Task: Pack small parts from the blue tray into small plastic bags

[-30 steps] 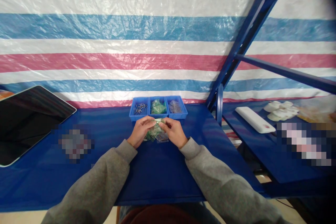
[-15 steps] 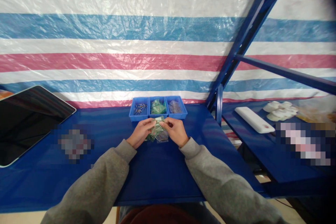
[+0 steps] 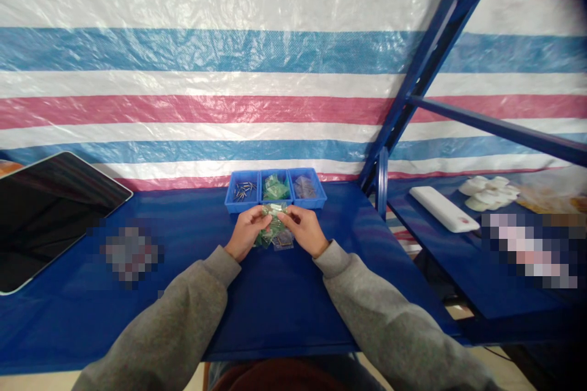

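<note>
The left hand [image 3: 247, 230] and right hand [image 3: 303, 229] together pinched a green-tinted plastic bag [image 3: 276, 212] over other packets [image 3: 284, 240] on the blue table [image 3: 279, 305]. Beyond the grip stood three blue bins [image 3: 242, 207], with a striped sheet [image 3: 229, 49] behind. Right of the hands slanted a blue metal frame [image 3: 415, 73]; well left was a black screen [image 3: 55, 214].

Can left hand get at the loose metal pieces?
Likely yes: the metal pieces sit in an open blue bin just beyond the left hand, only the bin's wall between. The hand is holding a green bag, though.
</note>
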Action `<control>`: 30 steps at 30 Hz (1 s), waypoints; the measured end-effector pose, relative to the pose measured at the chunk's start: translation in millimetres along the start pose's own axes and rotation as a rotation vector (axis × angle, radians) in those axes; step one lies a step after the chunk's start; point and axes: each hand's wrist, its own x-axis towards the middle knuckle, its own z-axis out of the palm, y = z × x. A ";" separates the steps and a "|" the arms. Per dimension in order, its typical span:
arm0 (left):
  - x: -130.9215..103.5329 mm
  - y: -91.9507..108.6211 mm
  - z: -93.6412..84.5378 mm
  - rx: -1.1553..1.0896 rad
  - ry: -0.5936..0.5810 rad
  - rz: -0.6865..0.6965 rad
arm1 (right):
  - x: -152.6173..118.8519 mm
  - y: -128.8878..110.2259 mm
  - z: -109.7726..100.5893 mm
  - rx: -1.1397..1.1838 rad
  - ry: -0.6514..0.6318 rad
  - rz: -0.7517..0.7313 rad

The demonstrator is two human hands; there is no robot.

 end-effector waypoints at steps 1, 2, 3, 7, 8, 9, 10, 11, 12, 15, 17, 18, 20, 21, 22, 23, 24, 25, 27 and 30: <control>-0.2 0.0 0.3 0.002 0.014 0.003 | -0.1 -0.3 0.0 -0.002 -0.013 -0.003; -0.5 0.4 0.9 -0.003 0.024 0.004 | -0.1 -0.4 0.0 -0.001 -0.023 -0.006; -0.9 1.1 1.6 -0.012 0.031 0.001 | -0.1 -0.3 0.0 0.003 -0.029 -0.009; -2.6 4.8 5.2 -0.067 0.013 -0.021 | 0.3 0.9 0.1 0.004 -0.007 -0.012; -2.9 5.0 6.0 -0.071 0.008 -0.028 | 0.6 1.3 -0.2 -0.004 0.002 -0.013; -3.2 4.8 6.6 -0.069 0.007 -0.034 | 0.8 1.7 -0.5 -0.013 0.010 -0.015; -3.5 4.2 7.0 -0.060 0.010 -0.038 | 1.1 2.2 -1.0 -0.021 0.016 -0.017; -3.6 3.4 7.3 -0.047 0.017 -0.039 | 1.4 2.6 -1.5 -0.026 0.023 -0.018; -3.8 2.5 7.3 -0.030 0.024 -0.039 | 1.6 3.2 -1.9 -0.026 0.029 -0.016; -4.2 1.8 6.7 0.019 0.035 -0.022 | 2.2 5.5 -2.5 -0.005 0.041 0.004; -4.5 3.5 6.3 0.057 0.034 -0.012 | 2.5 7.4 -2.2 0.015 0.035 0.018; -4.6 4.7 6.3 0.078 0.035 -0.009 | 2.7 8.3 -2.0 0.023 0.030 0.023; -4.8 7.1 6.4 0.114 0.046 -0.006 | 2.9 9.6 -1.7 0.038 0.021 0.032; -4.8 7.9 6.6 0.125 0.054 -0.005 | 3.0 9.9 -1.7 0.046 0.013 0.036; -4.7 8.5 6.8 0.131 0.062 -0.003 | 3.0 10.1 -1.7 0.053 0.005 0.038; -4.7 8.6 7.0 0.135 0.067 -0.003 | 3.0 10.2 -1.7 0.059 -0.003 0.040; -4.6 8.6 7.1 0.136 0.070 -0.005 | 3.1 10.3 -1.7 0.066 -0.008 0.041; -4.6 8.3 7.3 0.136 0.072 -0.007 | 3.3 10.5 -1.7 0.074 -0.010 0.043; -4.7 7.6 7.6 0.137 0.074 -0.017 | 3.8 11.6 -1.6 0.099 -0.004 0.050; -4.9 7.0 7.8 0.142 0.077 -0.032 | 5.1 13.9 -1.2 0.156 0.011 0.079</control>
